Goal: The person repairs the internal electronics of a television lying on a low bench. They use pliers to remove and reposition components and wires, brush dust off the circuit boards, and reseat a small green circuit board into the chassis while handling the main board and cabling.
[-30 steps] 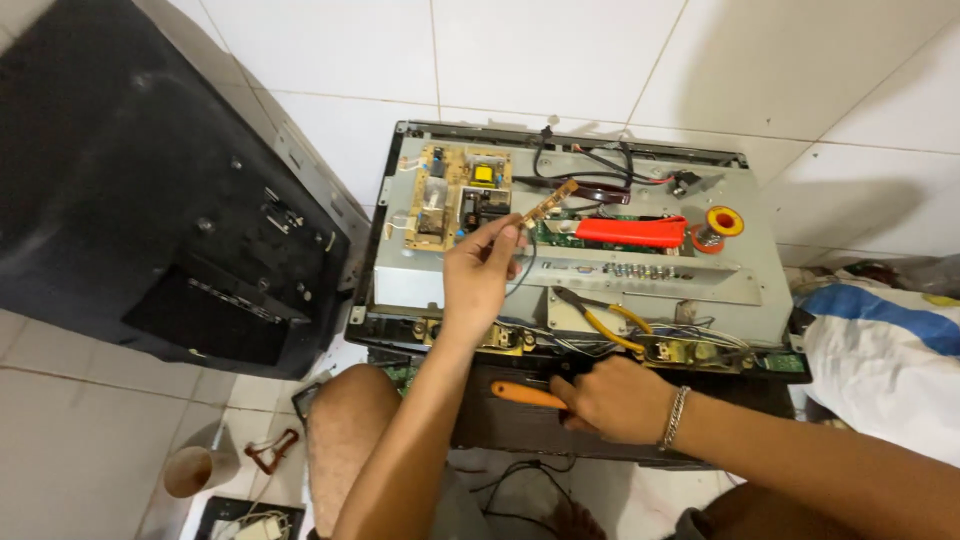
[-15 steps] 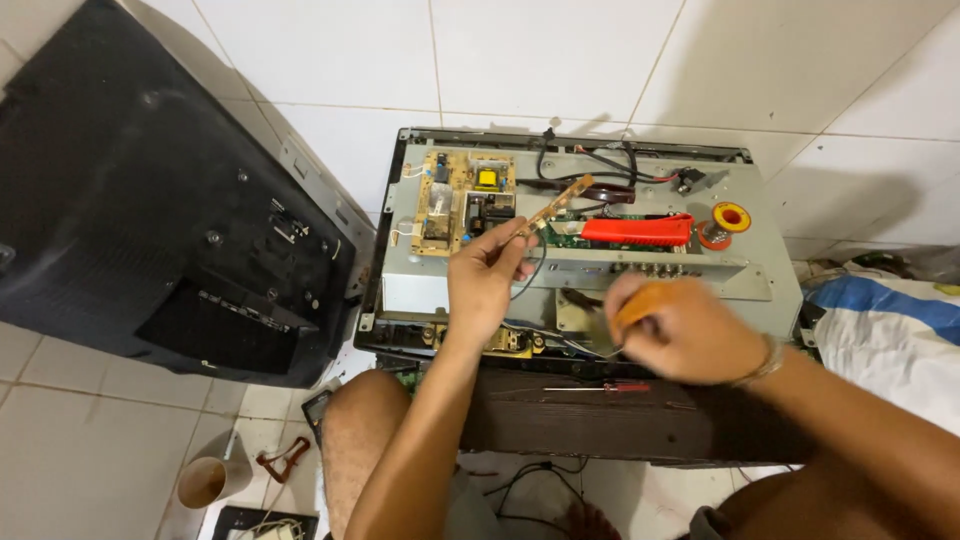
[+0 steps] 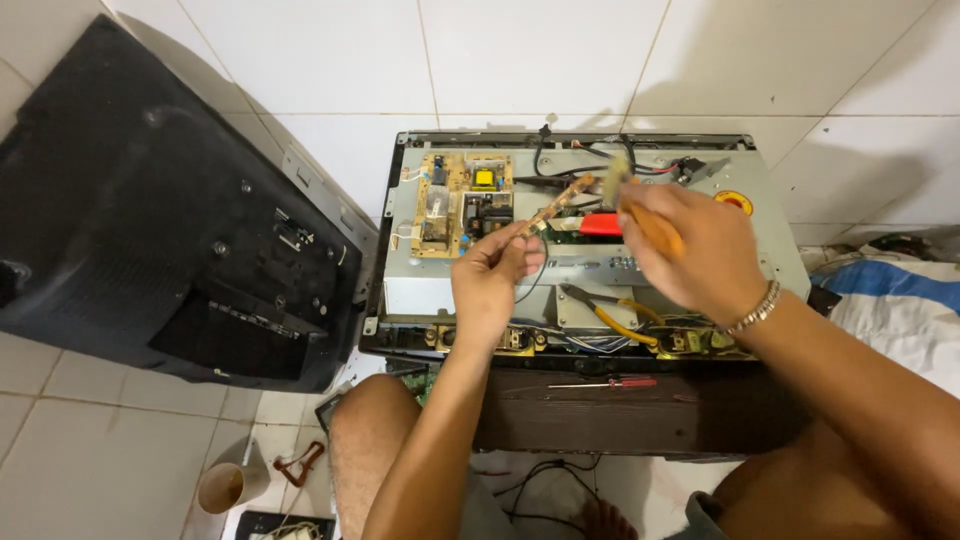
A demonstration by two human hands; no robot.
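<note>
Since the earlier frame, right hand (image 3: 700,255) has risen from the chassis edge to the narrow circuit strip (image 3: 560,207), carrying an orange-handled brush (image 3: 640,215), fingers closed around its handle. Left hand (image 3: 490,280) pinches the strip's near end, holding it slanted above the opened television chassis (image 3: 600,270), probably to present its face to the bristles. Yellow-handled pliers (image 3: 615,312) and a red screwdriver (image 3: 605,383) lie within reach; detached back cover (image 3: 150,220) leans leftward.
</note>
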